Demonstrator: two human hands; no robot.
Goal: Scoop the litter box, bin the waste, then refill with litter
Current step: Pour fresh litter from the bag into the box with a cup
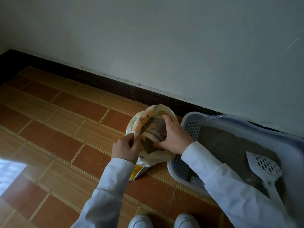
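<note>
head view, both hands (126,148) (172,137) gripping litter bag (148,125), scoop (264,167) in litter box (189,163)

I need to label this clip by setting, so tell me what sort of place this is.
Most likely a room corner in a home with a cat: a litter box with a scoop in it stands on a tiled floor by a plain wall, beside a litter bag.

Your left hand (125,148) is curled into a pinch, thumb against the bent fingers (131,140), knuckles turned up. Your right hand (175,135) reaches further forward, palm facing left, fingers wrapped round and thumb low. Both forearms, in pale long sleeves, angle in toward each other. Your white shoes (164,221) show below.
</note>
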